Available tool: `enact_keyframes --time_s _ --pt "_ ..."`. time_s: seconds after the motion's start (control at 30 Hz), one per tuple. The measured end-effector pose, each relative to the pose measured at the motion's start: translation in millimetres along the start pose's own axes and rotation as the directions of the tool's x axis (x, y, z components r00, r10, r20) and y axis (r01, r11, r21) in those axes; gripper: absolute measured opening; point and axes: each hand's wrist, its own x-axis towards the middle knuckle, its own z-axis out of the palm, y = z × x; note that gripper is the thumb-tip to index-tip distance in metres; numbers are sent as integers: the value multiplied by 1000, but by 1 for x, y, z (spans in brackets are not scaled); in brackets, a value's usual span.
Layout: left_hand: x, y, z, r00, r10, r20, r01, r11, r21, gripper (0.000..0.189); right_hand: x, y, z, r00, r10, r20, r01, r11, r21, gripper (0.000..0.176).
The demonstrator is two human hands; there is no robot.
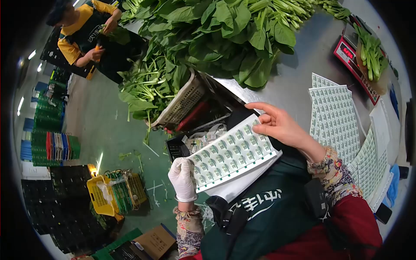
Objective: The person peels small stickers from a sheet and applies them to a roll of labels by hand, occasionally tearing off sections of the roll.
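My left hand point(182, 178), in a white glove, grips the lower left edge of a sheet of small green-and-white stickers point(232, 151). My bare right hand point(277, 125) rests on the sheet's upper right corner, fingers curled over its edge with the forefinger stretched out. The sheet lies tilted over my green apron point(264, 212), with a white backing sheet under it.
More sticker sheets point(336, 117) are spread on the grey table point(303, 65). A big heap of leafy greens point(225, 34) covers its far side. A red scale point(353, 56) carries greens. Another person point(84, 34) handles vegetables. Crates point(115, 190) stand on the green floor.
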Motion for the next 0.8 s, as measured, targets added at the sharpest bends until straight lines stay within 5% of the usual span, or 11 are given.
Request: enact_keyframes --time_s 0.1,0.17,0.23,0.37,0.53,0.8 --pt "0 8 -4 986 -75 146 93 989 -119 15 0 2 -3 993 2 121 4 999 -53 44" --pt "1 16 -5 948 -119 296 160 980 -118 37 -2 0 -3 991 -22 133 19 1000 24 44" --pt "-3 20 1 953 -140 267 194 964 -185 45 -6 -3 -4 989 -46 144 32 995 96 44" --pt "-1 11 11 982 -82 171 122 964 -235 42 -15 1 -13 989 -45 139 67 986 -153 46" --pt "0 0 28 993 -7 122 20 994 -108 15 -28 0 -19 954 -59 -294 0 981 -196 13" --pt "17 10 92 993 -8 115 10 1000 -22 8 -66 -9 -68 709 -637 -301 191 585 -788 26"
